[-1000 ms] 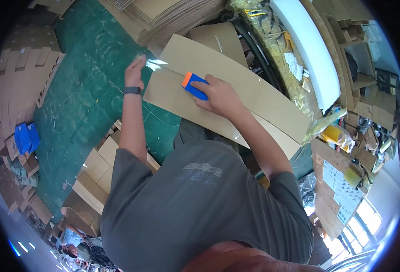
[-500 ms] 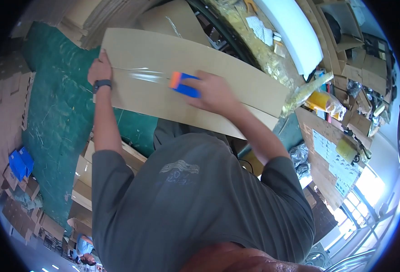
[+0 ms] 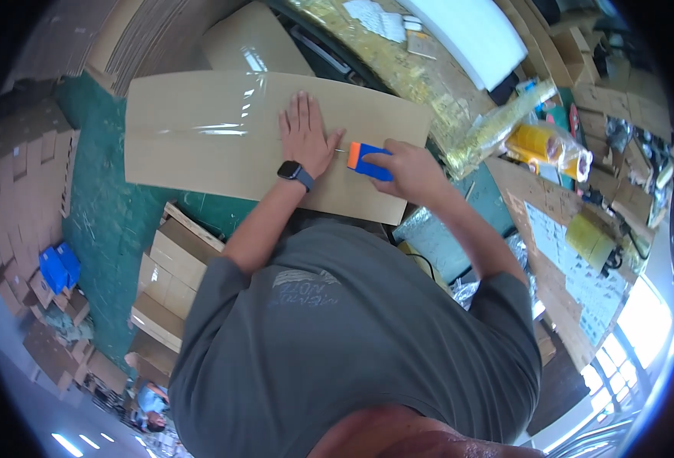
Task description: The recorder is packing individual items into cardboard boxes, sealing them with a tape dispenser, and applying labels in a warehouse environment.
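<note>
A long, flat cardboard box [image 3: 192,160] lies across in front of me. Glossy clear tape [image 3: 207,131] runs along its seam, and another shiny strip crosses it near the far edge. My left hand [image 3: 306,136] rests flat on the box top, fingers spread, with a dark watch [image 3: 295,174] on the wrist. To its right, my right hand [image 3: 412,172] grips a blue tape dispenser [image 3: 373,162] with an orange end, close over the seam. Fingers partly cover the dispenser, and its underside is hidden.
Stacked cardboard sheets [image 3: 153,42] stand at the far left. Beyond the box, a bench holds white foam [image 3: 470,38] and yellow rolls in clear wrap [image 3: 547,145]. An opened carton [image 3: 172,267] sits on the green floor [image 3: 100,206] at left. Another person [image 3: 152,404] is at lower left.
My left hand has moved from the box's left end onto its top, near the middle. My right hand has shifted right with the dispenser. The box lies further left in view.
</note>
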A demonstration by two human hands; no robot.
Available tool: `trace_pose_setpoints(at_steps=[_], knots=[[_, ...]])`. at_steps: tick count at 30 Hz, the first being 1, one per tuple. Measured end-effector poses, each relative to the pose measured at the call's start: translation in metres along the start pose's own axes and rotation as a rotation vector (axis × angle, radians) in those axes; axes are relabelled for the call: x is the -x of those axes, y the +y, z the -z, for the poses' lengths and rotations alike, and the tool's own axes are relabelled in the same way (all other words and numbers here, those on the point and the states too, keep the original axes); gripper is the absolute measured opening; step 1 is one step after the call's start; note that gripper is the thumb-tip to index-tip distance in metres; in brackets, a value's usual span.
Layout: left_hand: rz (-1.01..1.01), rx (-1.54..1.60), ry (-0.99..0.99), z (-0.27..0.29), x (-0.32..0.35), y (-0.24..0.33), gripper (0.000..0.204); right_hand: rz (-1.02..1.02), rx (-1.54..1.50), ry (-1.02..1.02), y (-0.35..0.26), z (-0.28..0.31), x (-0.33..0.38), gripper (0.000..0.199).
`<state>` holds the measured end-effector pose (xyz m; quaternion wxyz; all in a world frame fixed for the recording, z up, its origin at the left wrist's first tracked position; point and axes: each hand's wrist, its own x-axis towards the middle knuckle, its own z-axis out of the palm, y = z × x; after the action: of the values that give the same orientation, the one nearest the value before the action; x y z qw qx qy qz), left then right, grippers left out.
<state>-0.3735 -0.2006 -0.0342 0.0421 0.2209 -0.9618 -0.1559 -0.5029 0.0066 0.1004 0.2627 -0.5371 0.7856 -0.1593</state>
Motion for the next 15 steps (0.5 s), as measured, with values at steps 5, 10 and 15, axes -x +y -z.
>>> trace_pose_setpoints(at_steps=[5,10,15], knots=[[-0.014,-0.086,-0.044,-0.007,0.005,0.001,0.095,-0.278,0.155,-0.268,0.094,0.048,0.119,0.043],[-0.091,-0.107,-0.003,-0.017,-0.006,-0.001,0.096,-0.234,0.021,-0.098,0.172,-0.065,0.117,0.04],[-0.128,-0.083,0.004,-0.008,-0.003,-0.004,0.094,-0.273,-0.098,0.032,0.184,-0.139,0.08,0.045]])
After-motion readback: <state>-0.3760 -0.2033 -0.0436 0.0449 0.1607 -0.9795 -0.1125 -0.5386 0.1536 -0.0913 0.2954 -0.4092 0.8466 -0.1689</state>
